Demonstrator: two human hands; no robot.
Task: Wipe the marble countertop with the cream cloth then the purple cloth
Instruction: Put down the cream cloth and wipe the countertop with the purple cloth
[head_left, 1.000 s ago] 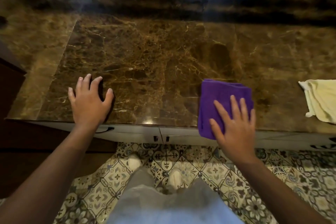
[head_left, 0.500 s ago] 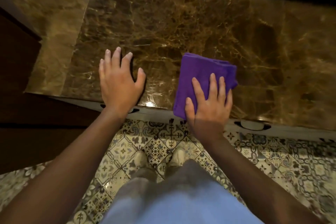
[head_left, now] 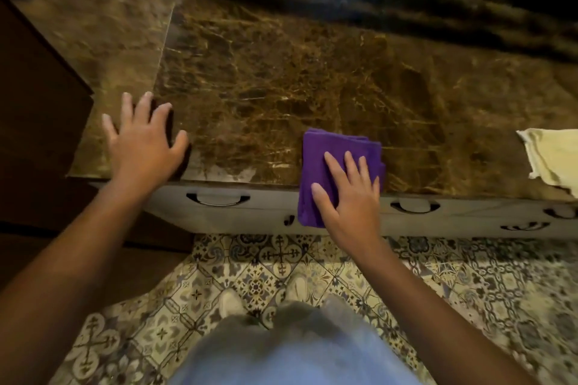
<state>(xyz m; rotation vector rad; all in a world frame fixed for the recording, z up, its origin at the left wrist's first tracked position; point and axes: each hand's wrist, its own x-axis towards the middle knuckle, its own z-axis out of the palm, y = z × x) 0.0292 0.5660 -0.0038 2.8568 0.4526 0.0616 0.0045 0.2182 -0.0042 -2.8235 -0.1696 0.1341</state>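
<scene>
Your right hand [head_left: 350, 194] lies flat on the purple cloth [head_left: 331, 162], fingers straight and a little spread, pressing it onto the front edge of the counter [head_left: 297, 81]; nothing is curled round the fabric. The cloth is folded into a rough square, and its near end hangs over the counter's lip, in front of the pale drawer fronts [head_left: 269, 212] below. Your left hand [head_left: 142, 141] is well apart from it, on the left part of the marble, palm down with the fingers splayed and straight, holding nothing. It sits just beside the seam where two slabs of the brown, gold-veined stone meet. The cream cloth [head_left: 553, 159] lies crumpled on the counter at the far right, cut off by the picture's edge and clear of both hands. Dark curved handles [head_left: 218, 199] show on the drawer fronts under the counter's edge. Beneath you, the floor [head_left: 469, 297] is patterned tile, and your pale shoes [head_left: 230, 302] stand between your forearms. A dark wooden cabinet side [head_left: 37, 122] borders the counter on the left.
</scene>
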